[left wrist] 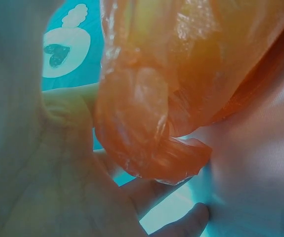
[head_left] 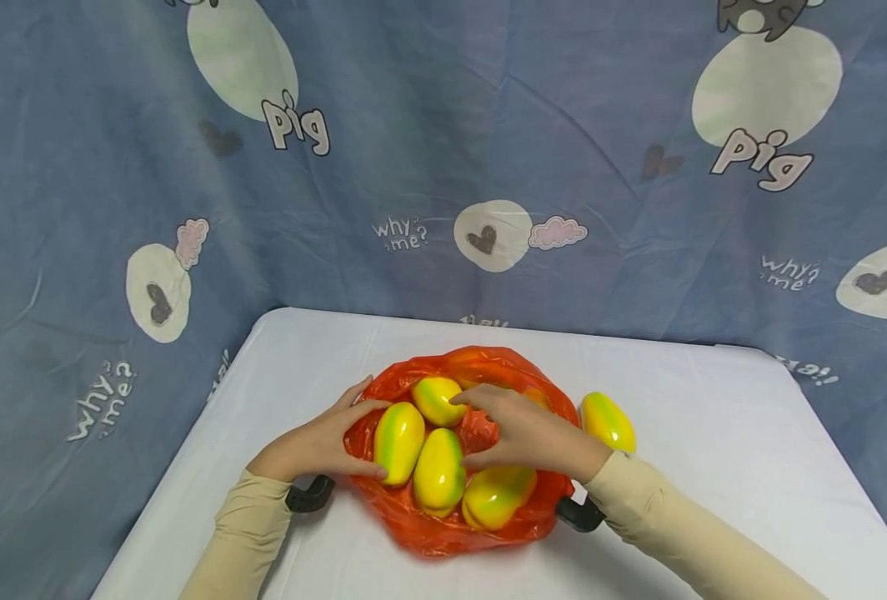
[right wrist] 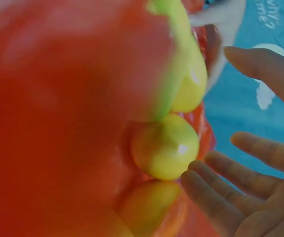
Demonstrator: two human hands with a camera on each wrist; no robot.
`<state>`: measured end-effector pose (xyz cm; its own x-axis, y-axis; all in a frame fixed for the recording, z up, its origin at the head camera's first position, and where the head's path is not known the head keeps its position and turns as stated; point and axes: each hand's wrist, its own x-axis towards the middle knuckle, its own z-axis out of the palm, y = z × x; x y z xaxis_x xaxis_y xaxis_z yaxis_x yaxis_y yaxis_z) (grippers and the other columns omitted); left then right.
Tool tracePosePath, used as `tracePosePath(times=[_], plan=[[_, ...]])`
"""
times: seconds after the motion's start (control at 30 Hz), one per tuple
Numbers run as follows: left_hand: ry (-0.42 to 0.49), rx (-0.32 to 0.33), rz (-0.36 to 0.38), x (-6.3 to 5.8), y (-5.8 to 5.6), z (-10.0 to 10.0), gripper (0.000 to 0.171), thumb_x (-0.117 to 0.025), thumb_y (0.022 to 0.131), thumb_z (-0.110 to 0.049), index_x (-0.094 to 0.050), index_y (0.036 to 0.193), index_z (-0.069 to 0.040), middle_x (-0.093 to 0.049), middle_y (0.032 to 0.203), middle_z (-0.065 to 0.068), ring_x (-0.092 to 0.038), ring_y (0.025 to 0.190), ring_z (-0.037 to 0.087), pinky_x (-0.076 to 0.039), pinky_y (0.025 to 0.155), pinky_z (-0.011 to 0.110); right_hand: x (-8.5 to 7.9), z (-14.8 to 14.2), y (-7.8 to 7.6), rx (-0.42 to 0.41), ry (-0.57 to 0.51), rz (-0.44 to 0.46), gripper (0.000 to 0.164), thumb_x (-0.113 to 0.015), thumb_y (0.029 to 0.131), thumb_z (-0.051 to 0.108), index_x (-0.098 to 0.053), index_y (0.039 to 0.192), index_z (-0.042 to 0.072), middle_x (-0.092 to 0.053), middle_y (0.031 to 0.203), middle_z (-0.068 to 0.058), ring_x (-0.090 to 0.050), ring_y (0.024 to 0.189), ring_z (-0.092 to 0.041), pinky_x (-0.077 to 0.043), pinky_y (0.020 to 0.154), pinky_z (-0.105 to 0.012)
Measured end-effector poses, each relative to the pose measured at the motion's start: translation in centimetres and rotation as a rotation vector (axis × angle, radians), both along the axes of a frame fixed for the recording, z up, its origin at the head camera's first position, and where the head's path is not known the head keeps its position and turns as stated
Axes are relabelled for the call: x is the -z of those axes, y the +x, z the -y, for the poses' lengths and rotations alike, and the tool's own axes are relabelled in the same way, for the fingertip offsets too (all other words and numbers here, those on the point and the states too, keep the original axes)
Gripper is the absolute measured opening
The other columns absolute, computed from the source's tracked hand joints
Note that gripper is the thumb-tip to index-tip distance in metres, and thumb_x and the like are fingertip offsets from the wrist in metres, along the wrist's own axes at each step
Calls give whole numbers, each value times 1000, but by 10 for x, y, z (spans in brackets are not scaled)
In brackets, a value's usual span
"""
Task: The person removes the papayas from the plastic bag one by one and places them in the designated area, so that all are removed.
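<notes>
Several glossy yellow-and-green mangoes [head_left: 439,472] lie in a thin red plastic bag [head_left: 432,542] with its mouth spread wide. My left hand [head_left: 333,439] is at the bag's left rim, its thumb and a finger reaching to the two ends of the leftmost mango [head_left: 398,443]. In the left wrist view its other fingers [left wrist: 181,224] extend loosely outside the crumpled bag. Over the right half of the bag hovers my right hand [head_left: 522,431], fingers spread and the palm without a mango. In the right wrist view its fingertips are close beside a mango [right wrist: 166,146].
One more mango [head_left: 607,422] lies on the white table [head_left: 721,467], just right of the bag. Black handles [head_left: 580,514] stick out from under the bag on both sides. A blue printed cloth [head_left: 383,158] hangs behind the table and along its left side.
</notes>
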<state>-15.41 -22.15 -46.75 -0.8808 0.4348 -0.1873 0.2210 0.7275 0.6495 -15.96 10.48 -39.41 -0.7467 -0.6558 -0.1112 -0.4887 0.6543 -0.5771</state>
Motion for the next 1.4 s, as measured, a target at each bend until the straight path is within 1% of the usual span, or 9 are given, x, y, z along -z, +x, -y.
tracePosePath(times=[0.17, 0.27, 0.43, 0.6, 0.7, 0.87, 0.97, 1.13, 1.4], plan=[[-7, -1, 4, 1, -1, 1, 91, -88, 71, -62, -52, 147, -30, -9, 174, 14, -32, 152, 47, -40, 113, 69, 5, 15, -3, -54, 64, 12, 73, -82, 85, 51, -59, 144, 15, -62, 144, -1, -54, 139, -26, -47, 116, -49], [-7, -1, 7, 2, -1, 2, 90, -87, 71, -62, -51, 148, -31, -8, 174, 14, -32, 152, 48, -40, 113, 70, 8, 24, -5, -73, 117, 4, 72, -79, 85, 58, -61, 141, 16, -64, 140, 0, -59, 129, -21, -51, 111, -44], [0, 6, 5, 2, -1, 2, 90, -88, 71, -61, -51, 148, -30, -7, 174, 14, -34, 151, 48, -41, 112, 69, 12, 37, -6, -91, 170, -2, 75, -75, 85, 65, -63, 139, 15, -66, 131, -1, -61, 109, -15, -55, 100, -36], [3, 6, 4, 2, -1, 2, 91, -87, 71, -62, -51, 148, -30, -8, 174, 14, -33, 152, 48, -41, 112, 69, 17, 46, -5, -89, 209, -8, 78, -73, 83, 72, -65, 136, 15, -67, 133, -2, -63, 108, -14, -56, 101, -35], [3, 4, 3, 2, -1, 1, 91, -87, 71, -62, -51, 148, -30, -8, 174, 14, -33, 152, 48, -41, 112, 69, 20, 49, -4, -87, 227, -17, 79, -74, 81, 72, -66, 135, 15, -67, 133, -4, -64, 102, -13, -57, 97, -32], [-2, 1, 3, 1, -1, 1, 91, -88, 71, -61, -52, 148, -29, -9, 174, 15, -33, 151, 48, -41, 112, 70, 22, 50, -4, -100, 224, -2, 73, -80, 79, 66, -69, 130, 14, -67, 123, -1, -62, 86, -10, -56, 84, -23], [-3, -2, 5, 1, -1, 1, 91, -88, 71, -61, -52, 147, -29, -9, 174, 15, -33, 151, 48, -41, 112, 70, 20, 50, -3, -105, 226, 6, 69, -83, 79, 61, -70, 127, 14, -66, 118, 1, -60, 84, -9, -55, 82, -21], [-4, -1, 7, 0, 0, 0, 91, -88, 71, -61, -51, 147, -29, -8, 174, 15, -32, 152, 48, -41, 112, 70, 16, 50, -1, -106, 251, 31, 68, -87, 78, 53, -68, 130, 14, -65, 121, 2, -59, 89, -8, -55, 85, -22], [-6, -5, 10, 0, 0, 0, 91, -88, 71, -61, -51, 148, -29, -8, 174, 15, -33, 151, 49, -41, 112, 70, 17, 50, 3, -110, 286, 60, 75, -87, 77, 54, -64, 137, 16, -63, 125, 2, -59, 99, -9, -56, 94, -27]])
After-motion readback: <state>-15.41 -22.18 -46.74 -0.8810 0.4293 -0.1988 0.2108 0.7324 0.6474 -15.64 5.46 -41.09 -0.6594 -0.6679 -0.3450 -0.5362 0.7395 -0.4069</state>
